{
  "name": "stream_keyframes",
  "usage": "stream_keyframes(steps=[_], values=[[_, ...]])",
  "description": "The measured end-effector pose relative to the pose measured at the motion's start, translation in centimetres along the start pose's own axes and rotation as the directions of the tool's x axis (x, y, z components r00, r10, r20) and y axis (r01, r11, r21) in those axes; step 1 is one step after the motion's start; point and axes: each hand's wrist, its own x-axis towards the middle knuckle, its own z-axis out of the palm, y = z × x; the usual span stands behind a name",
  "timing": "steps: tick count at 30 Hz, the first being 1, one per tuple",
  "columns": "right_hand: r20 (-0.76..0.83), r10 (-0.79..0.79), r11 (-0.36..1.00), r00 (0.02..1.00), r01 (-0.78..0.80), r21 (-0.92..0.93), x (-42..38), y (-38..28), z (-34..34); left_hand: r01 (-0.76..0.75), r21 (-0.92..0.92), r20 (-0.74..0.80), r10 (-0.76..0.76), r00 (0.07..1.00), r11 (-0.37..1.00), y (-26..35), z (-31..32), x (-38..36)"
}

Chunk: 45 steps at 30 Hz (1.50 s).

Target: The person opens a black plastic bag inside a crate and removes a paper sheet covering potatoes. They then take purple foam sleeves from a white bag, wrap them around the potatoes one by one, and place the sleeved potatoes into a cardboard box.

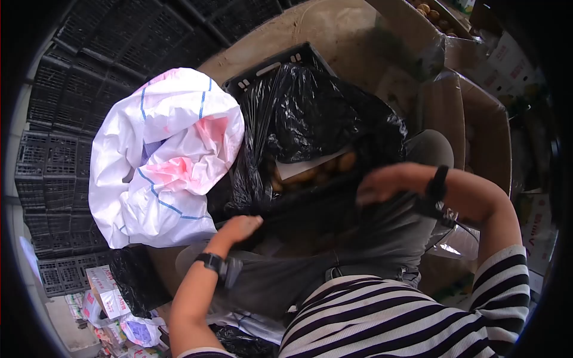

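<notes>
A black plastic bag (310, 113) lines a black crate (307, 56) in front of my knees. Through its opening show several yellowish-brown round fruits or tubers (343, 162), partly under a pale sheet of paper or card (307, 166). My left hand (240, 228) is closed on the near edge of the bag. My right hand (382, 184), blurred by motion, has curled fingers at the bag's right side. Dark plastic stretches between the two hands. Touching the bag on the left is a large white woven sack (119, 179) with blue lines and pink patches.
Stacked black crates (54, 149) line the left side. Cardboard boxes (486, 119) stand at the right, and one at the top right holds brown round produce (431, 12). Printed packaging (107, 292) and a black bag (137, 280) lie at the lower left.
</notes>
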Motion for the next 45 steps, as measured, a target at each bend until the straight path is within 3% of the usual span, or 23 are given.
stream_keyframes(steps=[2,3,6,7,9,10,13,15,16,17,19,21,23,26,27,29,31,34,35,38,41,43,45], values=[[0.095,0.25,0.93,0.964,-0.266,0.253,0.2,1.4,-2.9,0.398,-0.342,0.173,-0.359,0.917,0.851,0.6,-2.5,1.5],[0.33,0.459,0.619,0.825,-0.564,0.546,-0.7,-0.3,-6.7,0.399,-0.347,0.174,-0.36,0.917,0.849,1.2,-2.5,1.6],[0.198,0.582,0.666,0.789,-0.602,0.441,-3.5,2.6,-9.6,0.246,-0.633,0.13,-0.212,0.969,0.734,1.8,-0.7,2.7],[0.095,0.647,0.688,0.756,-0.633,0.354,-4.4,4.0,-10.1,0.212,-0.765,0.045,-0.278,0.959,0.608,2.0,0.7,3.2],[0.008,0.709,0.691,0.705,-0.697,0.193,-6.3,10.1,-8.8,0.128,-0.983,0.107,-0.154,0.982,0.133,0.1,2.8,4.9],[-0.095,0.75,0.661,0.655,-0.749,0.048,-6.1,12.1,-8.7,0.113,-0.993,0.109,-0.149,0.983,0.018,0.0,3.5,4.9],[-0.015,0.839,0.543,0.545,-0.832,0.112,-2.9,9.1,-11.8,0.108,-0.982,0.13,-0.145,0.981,-0.152,1.4,3.2,3.7],[-0.12,0.774,0.618,0.621,-0.783,-0.07,-1.1,5.9,-13.3,0.302,-0.892,0.155,-0.4,0.904,0.337,3.5,0.8,2.0],[-0.229,0.683,0.649,0.694,-0.72,-0.247,-0.2,4.4,-14.1,0.282,-0.577,0.048,-0.313,0.949,0.766,3.0,-0.4,1.8],[-0.219,0.69,0.649,0.69,-0.723,-0.235,0.7,3.0,-14.5,0.292,-0.569,0.062,-0.313,0.948,0.769,3.9,-1.4,1.3],[-0.413,0.46,0.809,0.786,-0.563,-0.168,2.1,0.8,-15.1,-0.045,-0.181,-0.499,-0.053,0.865,0.983,6.3,-3.3,0.3],[-0.452,0.325,0.94,0.831,-0.335,0.061,4.1,0.0,-13.3,-0.159,-0.386,-0.506,-0.064,0.86,0.909,9.0,-3.4,2.6],[-0.454,0.39,0.901,0.801,-0.435,0.007,6.0,-0.5,-12.5,-0.219,-0.406,-0.573,-0.06,0.817,0.887,9.4,-4.0,6.1],[-0.482,0.497,0.811,0.722,-0.584,-0.038,7.5,2.2,-13.3,-0.191,0.039,-0.862,0.13,0.491,0.981,8.7,-5.7,10.9],[-0.505,0.521,0.78,0.688,-0.625,-0.047,8.0,3.6,-14.0,-0.193,0.051,-0.861,0.141,0.489,0.98,8.9,-6.3,11.9],[-0.538,0.535,0.773,0.652,-0.635,-0.001,8.9,6.6,-15.4,-0.022,0.044,-0.763,0.048,0.645,0.999,9.4,-7.8,13.7],[-0.894,0.233,0.898,0.382,-0.437,0.048,9.6,9.9,-16.5,-0.045,0.091,-0.773,0.099,0.627,0.995,9.4,-9.6,15.4],[-0.967,0.16,0.918,0.197,-0.39,0.072,10.4,13.3,-20.2,-0.053,-0.086,-0.786,-0.035,0.617,0.995,8.9,-12.9,18.2],[-0.967,0.163,0.918,0.196,-0.389,0.076,10.9,15.0,-21.1,-0.051,0.033,-0.868,0.054,0.494,0.998,7.9,-14.0,19.8],[-0.915,0.357,0.909,0.188,-0.293,0.295,12.5,19.1,-23.4,-0.216,0.049,-0.917,0.129,0.377,0.975,5.7,-17.8,23.1],[-0.901,0.411,0.905,0.138,-0.184,0.384,14.7,22.2,-23.9,-0.138,-0.153,-0.903,-0.082,0.422,0.978,6.2,-22.1,24.3],[-0.879,0.437,0.899,0.192,-0.133,0.418,14.8,23.3,-24.2,-0.296,-0.28,-0.889,-0.13,0.439,0.914,3.7,-24.7,26.9],[-0.752,0.624,0.741,0.214,0.145,0.656,14.7,23.2,-24.0,-0.373,-0.569,-0.772,-0.321,0.548,0.733,5.1,-26.6,26.4]])
